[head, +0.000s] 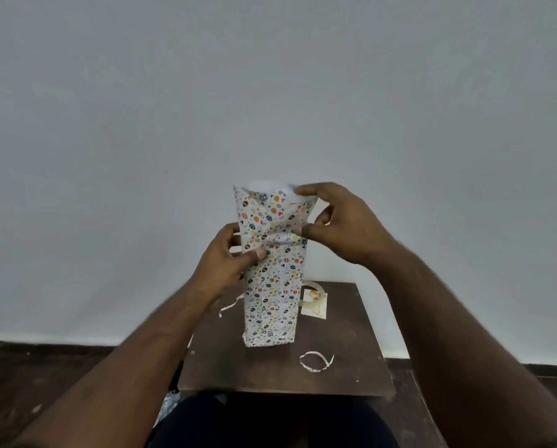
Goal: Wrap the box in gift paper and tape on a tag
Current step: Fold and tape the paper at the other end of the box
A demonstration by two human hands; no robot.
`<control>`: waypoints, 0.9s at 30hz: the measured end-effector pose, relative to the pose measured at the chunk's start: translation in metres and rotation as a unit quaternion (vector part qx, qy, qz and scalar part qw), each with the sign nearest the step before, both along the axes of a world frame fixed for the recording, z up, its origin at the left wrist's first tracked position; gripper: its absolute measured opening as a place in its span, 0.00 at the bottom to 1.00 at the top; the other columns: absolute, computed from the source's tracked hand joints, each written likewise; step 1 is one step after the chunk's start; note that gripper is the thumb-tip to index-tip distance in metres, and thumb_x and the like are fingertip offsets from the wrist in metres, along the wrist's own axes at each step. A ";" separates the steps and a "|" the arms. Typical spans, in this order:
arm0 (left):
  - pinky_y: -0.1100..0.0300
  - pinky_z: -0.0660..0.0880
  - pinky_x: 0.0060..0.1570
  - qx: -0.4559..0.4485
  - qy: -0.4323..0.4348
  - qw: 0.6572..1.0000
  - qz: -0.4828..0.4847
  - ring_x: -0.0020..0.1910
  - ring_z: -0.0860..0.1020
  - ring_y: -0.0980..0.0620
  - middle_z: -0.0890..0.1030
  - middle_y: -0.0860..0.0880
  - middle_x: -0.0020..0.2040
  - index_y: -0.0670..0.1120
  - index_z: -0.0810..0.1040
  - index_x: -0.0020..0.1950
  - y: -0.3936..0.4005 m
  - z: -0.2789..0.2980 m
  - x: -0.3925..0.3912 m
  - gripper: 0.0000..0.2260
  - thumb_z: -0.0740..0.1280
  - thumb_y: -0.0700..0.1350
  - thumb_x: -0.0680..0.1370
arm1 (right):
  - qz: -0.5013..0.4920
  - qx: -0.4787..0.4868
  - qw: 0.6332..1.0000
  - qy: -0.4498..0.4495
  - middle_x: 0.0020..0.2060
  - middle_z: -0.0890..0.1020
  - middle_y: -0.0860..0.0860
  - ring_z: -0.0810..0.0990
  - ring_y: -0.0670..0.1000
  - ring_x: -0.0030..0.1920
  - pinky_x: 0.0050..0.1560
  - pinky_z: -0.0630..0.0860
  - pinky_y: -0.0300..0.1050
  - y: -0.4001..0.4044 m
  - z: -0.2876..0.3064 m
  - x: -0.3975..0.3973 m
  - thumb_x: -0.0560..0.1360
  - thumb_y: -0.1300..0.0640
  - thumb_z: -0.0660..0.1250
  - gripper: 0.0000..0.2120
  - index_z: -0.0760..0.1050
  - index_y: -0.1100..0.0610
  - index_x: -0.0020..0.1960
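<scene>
A tall box wrapped in white gift paper (272, 299) with small coloured prints stands upright on a small dark wooden table (345, 331). Above the box's top the paper flares open, white inside. My left hand (227, 257) grips the box's upper left side, thumb pressed on the front. My right hand (338, 221) pinches the loose paper at the upper right, folding it inward. A cream tag (317, 307) lies flat on the table right of the box, with a roll of clear tape (312, 291) partly on it.
A curled paper strip (316, 362) lies near the table's front right. Another strip (228, 307) curls at the left of the box. A plain white wall stands close behind the table. Dark floor surrounds it, and my dark-clothed lap (270, 421) is below the front edge.
</scene>
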State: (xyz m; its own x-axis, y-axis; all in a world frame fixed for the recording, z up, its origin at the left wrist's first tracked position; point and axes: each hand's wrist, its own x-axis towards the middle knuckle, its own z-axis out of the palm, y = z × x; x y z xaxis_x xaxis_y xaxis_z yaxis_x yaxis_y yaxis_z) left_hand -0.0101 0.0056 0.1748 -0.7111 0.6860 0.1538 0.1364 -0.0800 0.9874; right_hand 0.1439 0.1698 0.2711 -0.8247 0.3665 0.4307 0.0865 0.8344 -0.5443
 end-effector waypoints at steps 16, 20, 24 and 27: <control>0.55 0.83 0.48 -0.008 -0.031 0.997 -0.069 0.55 0.84 0.52 0.82 0.52 0.61 0.53 0.78 0.67 0.026 -0.021 0.002 0.22 0.76 0.40 0.75 | 0.077 -0.395 0.914 -0.051 0.62 0.83 0.54 0.82 0.57 0.62 0.64 0.78 0.62 0.038 -0.131 -0.002 0.65 0.60 0.84 0.38 0.71 0.56 0.70; 0.52 0.79 0.61 -0.153 0.067 0.986 -0.011 0.57 0.82 0.57 0.83 0.51 0.63 0.54 0.80 0.65 0.013 -0.065 -0.031 0.12 0.69 0.44 0.82 | 0.088 -0.412 0.906 -0.048 0.62 0.83 0.54 0.82 0.56 0.63 0.63 0.80 0.54 0.050 -0.137 0.005 0.70 0.68 0.78 0.32 0.71 0.59 0.71; 0.50 0.76 0.64 -0.356 0.156 0.919 -0.065 0.60 0.80 0.51 0.81 0.51 0.67 0.50 0.78 0.71 0.016 -0.115 -0.044 0.15 0.65 0.45 0.84 | 0.090 -0.424 0.900 -0.043 0.63 0.83 0.54 0.82 0.56 0.63 0.61 0.80 0.50 0.054 -0.141 0.003 0.70 0.71 0.76 0.32 0.71 0.59 0.72; 0.53 0.80 0.52 -0.344 0.136 0.927 -0.054 0.50 0.82 0.54 0.85 0.52 0.56 0.53 0.84 0.58 0.024 -0.124 -0.046 0.08 0.66 0.46 0.83 | 0.086 -0.422 0.901 -0.052 0.63 0.83 0.54 0.82 0.56 0.64 0.63 0.80 0.51 0.055 -0.141 0.000 0.71 0.70 0.77 0.32 0.71 0.59 0.72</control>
